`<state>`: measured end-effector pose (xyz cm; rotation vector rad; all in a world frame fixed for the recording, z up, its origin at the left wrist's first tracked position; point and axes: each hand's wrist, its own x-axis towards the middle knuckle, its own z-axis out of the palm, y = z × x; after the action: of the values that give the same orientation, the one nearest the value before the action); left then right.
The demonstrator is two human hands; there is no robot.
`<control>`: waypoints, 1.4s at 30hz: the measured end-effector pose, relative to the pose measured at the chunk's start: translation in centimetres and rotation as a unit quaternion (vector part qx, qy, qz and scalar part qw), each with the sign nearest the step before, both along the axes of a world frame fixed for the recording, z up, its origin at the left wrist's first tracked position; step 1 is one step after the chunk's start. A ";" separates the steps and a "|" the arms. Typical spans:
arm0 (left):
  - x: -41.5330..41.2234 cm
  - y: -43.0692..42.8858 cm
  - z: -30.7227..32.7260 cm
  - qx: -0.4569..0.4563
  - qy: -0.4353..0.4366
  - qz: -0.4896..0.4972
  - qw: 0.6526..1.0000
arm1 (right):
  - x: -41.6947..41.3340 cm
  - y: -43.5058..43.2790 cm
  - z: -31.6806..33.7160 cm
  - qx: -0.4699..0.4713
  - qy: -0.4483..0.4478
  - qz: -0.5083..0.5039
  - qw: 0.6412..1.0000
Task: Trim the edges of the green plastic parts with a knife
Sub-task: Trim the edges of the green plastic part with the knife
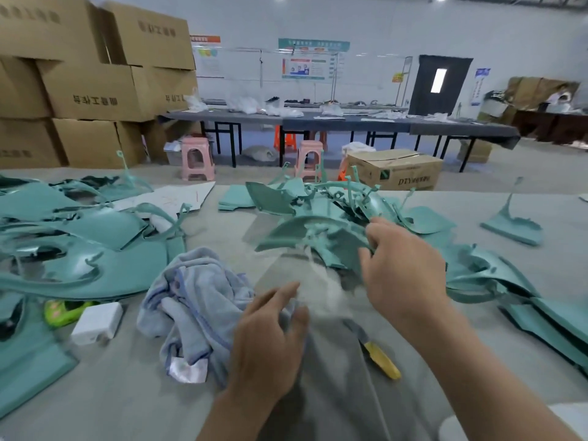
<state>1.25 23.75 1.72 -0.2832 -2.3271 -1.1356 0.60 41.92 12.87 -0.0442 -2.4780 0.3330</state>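
- Across the grey table (133, 393), green plastic parts (95, 249) lie left, centre and right; the yellow-handled knife (380, 358) lies near right.
- Left hand (267, 342) rests loose-fingered on a towel (197, 300); right hand (404, 265) curls round a green part (296, 230).
- Cardboard boxes (92, 84) stand far left.

- Teal-green plastic parts (105, 227) cover a grey table (127, 393).
- Pale blue towel (197, 300), darker blue trim.
- Yellow-handled knife (381, 361).
- White charger (97, 323) beside a lime-green toy (63, 311).
- Pink stools (197, 157), brown cartons (86, 84) behind.
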 end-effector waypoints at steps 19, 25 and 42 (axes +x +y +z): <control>-0.1 0.8 0.1 0.209 -0.080 -0.046 0.973 | 4.1 1.7 -6.8 -0.388 0.122 0.154 0.901; -0.6 -1.6 3.0 0.693 -0.353 -0.151 0.610 | 5.2 1.0 -8.1 -0.062 0.199 0.344 0.916; -0.1 -4.3 2.9 0.412 -0.434 -0.144 0.788 | 5.1 2.5 -8.8 -0.050 -0.178 -0.037 0.982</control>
<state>1.16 19.46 4.58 0.3016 -2.1612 -2.7466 5.69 44.44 4.12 -0.2592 -2.8012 0.4506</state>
